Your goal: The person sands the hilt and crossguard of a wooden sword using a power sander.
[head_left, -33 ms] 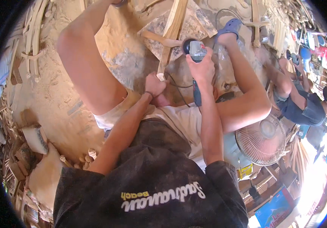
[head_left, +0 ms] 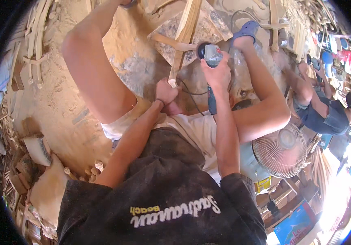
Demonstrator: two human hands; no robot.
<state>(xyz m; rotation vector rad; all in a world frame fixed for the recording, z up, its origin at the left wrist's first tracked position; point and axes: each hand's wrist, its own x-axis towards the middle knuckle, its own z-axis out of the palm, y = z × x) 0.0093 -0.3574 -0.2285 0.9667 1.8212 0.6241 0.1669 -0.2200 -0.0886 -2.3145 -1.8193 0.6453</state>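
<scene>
1. A blue rectangular sign with white and red patches stands far below the right hand's grip, at lower right.
2. A small yellow label sits just above-left of the sign.

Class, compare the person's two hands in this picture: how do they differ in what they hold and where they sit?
The left hand grips the near end of a pale wooden piece; the right hand wraps around a blue power tool. The left hand sits lower and nearer the body; the right hand is raised higher, over the wood. The left wrist wears a dark band; the right wrist is bare. Both hands are closed and bare.
</scene>
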